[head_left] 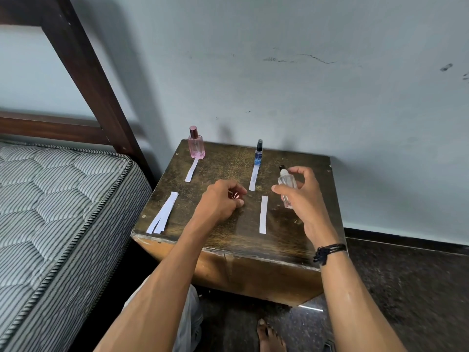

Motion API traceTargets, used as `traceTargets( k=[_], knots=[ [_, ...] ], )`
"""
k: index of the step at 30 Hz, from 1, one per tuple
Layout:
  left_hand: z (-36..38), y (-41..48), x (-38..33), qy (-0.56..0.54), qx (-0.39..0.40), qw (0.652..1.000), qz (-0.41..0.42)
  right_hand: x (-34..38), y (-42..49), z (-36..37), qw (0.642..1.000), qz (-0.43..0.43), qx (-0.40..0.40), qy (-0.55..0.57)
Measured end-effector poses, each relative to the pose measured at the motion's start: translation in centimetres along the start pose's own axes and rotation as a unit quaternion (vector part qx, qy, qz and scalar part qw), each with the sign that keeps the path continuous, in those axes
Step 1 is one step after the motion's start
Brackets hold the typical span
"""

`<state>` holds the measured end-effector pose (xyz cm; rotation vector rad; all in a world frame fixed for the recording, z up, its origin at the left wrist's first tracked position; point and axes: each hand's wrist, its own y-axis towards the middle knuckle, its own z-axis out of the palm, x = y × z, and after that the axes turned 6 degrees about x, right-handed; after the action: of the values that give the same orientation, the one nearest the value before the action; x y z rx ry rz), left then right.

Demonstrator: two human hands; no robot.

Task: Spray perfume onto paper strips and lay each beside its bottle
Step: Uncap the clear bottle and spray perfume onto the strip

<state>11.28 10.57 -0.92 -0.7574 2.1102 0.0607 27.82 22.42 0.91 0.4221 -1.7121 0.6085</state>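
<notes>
My right hand point(302, 196) grips a clear spray bottle point(286, 185) above the right side of the small wooden table point(228, 240); its nozzle is bare. My left hand point(220, 201) is curled over the table's middle and pinches a small shiny thing, probably the bottle's cap point(234, 195). A white paper strip point(264, 214) lies flat just left of the clear bottle. At the back stand a pink bottle point(196, 146) with a strip point(191, 170) in front of it, and a slim blue bottle point(258, 152) with its own strip point(253, 177).
A few spare strips point(163, 213) lie overlapped at the table's front left. A striped mattress point(58, 199) and dark wooden bed frame point(86, 72) stand to the left. A pale wall rises behind the table. My bare foot point(270, 336) rests on the dark floor below.
</notes>
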Motion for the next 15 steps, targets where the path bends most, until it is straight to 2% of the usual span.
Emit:
traceTargets(
  k=[8,11,15],
  knots=[
    [-0.1,-0.3,-0.4,0.005,0.028,0.998,0.055,0.6,0.1,-0.3,0.998,-0.016,0.020,0.058],
    [0.3,0.0,-0.6,0.055,-0.002,0.991,0.121,0.9,0.2,-0.2,0.996,-0.010,0.015,0.088],
    [2.1,0.0,-1.1,0.123,-0.066,0.976,0.167,1.3,0.3,-0.3,0.995,0.005,0.001,0.099]
  ],
)
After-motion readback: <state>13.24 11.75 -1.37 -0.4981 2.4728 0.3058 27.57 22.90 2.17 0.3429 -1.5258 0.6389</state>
